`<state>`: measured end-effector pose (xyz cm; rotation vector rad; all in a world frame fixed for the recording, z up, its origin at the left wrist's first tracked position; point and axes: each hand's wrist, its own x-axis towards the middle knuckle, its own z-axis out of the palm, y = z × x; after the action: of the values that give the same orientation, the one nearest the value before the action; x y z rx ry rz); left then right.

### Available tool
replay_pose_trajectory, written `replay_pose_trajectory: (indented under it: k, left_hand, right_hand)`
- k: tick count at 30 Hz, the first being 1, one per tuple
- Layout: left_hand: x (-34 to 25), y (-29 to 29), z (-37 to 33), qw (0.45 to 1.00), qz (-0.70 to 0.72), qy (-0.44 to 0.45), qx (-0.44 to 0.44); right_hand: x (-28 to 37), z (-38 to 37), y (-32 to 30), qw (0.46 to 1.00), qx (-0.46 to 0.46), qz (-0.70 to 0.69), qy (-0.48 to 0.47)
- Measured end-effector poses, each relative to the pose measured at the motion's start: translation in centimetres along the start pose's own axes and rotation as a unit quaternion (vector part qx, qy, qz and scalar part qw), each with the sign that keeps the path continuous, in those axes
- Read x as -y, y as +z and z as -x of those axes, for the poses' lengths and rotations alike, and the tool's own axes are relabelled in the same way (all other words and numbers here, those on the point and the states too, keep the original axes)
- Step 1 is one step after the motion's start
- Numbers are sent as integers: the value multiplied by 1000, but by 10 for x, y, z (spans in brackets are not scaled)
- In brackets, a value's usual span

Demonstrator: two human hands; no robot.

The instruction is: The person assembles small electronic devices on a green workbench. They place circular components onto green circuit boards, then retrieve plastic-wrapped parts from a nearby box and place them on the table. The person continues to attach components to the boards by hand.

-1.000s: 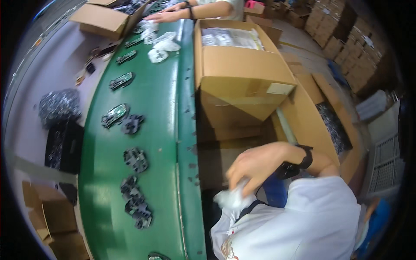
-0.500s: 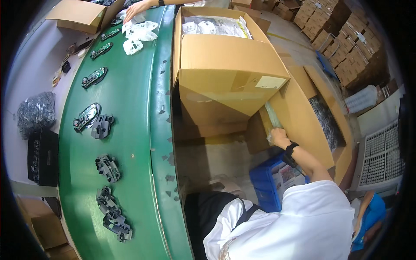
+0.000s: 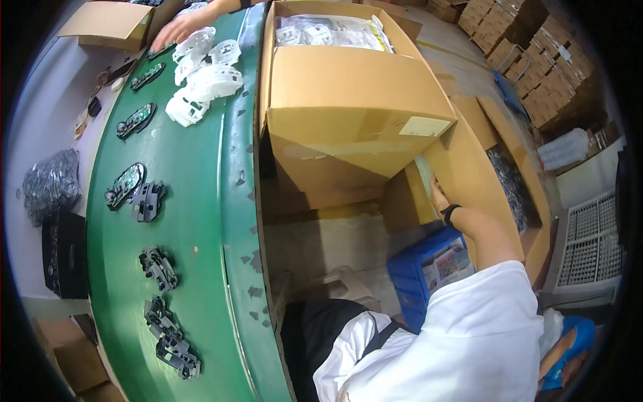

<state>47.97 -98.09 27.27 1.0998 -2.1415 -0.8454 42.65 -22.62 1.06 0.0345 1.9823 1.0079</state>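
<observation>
My right hand (image 3: 439, 195) reaches into the gap beside the large cardboard box, with its fingers stretched along a brown cardboard panel (image 3: 462, 167). Just above the fingertips is a strip of clear plastic (image 3: 424, 171); whether they touch it I cannot make out. A dark band circles my wrist. My left hand is out of view. To my left, on a green belt (image 3: 194, 281), lie grey plastic frames (image 3: 147, 201) and oval green-and-black circuit assemblies (image 3: 136, 120). White plastic shells (image 3: 207, 82) are heaped farther up the belt.
A large carton (image 3: 355, 80) holding white parts stands beside the belt. Below my right arm sits a blue bin (image 3: 408, 275). At the far end another person's hand (image 3: 181, 30) reaches over the belt. An opened carton (image 3: 516, 187) holds dark bagged items.
My right hand has moved slightly up along the cardboard and its fingers have straightened out of a fist. The other person's hand has shifted left, off the white shells, and more shells show.
</observation>
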Motion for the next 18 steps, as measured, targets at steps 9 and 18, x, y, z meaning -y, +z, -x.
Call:
replay_pose_trajectory:
  k: [9, 18]
  left_hand:
    - [13, -21, 0, 998, -45, 36, -26]
    - [45, -29, -4, 996, -69, 46, -44]
  right_hand:
    - [31, -9, 24, 906, 108, -344, 221]
    - [47, -34, 28, 879, 171, -366, 254]
